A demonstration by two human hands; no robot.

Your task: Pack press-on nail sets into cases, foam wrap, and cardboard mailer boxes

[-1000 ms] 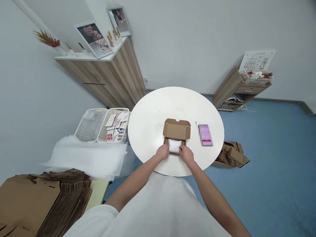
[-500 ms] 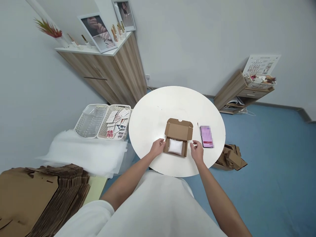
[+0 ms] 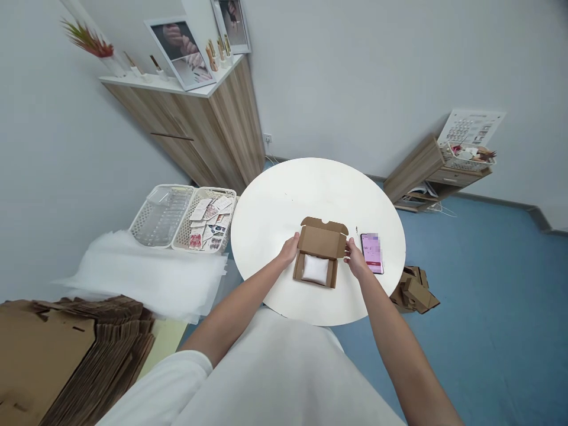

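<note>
A small brown cardboard box (image 3: pixel 296 275) lies on the white round table (image 3: pixel 266 207), its lid (image 3: pixel 323 241) raised and tilted back. Inside the box sits a white pillow-shaped packet (image 3: pixel 315 269). My left hand (image 3: pixel 289 249) is at the left edge of the lid, fingers closed against it. On the other side, my right hand (image 3: pixel 354 258) grips the lid's right side flap, with some fingertips hidden behind it. Right of that hand lies a phone (image 3: pixel 371 254) with a pink, partly blurred screen.
Left of the table stand white baskets (image 3: pixel 177 239) with clear plastic pieces and printed cards. Nearer are white foam sheets (image 3: pixel 146 272) and a stack of flat cardboard (image 3: pixel 48 361). Cardboard boxes (image 3: pixel 416 290) lie on the floor at right. Wooden cabinets (image 3: pixel 190 130) stand behind.
Both hands have moved up from beside the box's lower part to the sides of its raised lid and taken hold there. The packet stays in the box.
</note>
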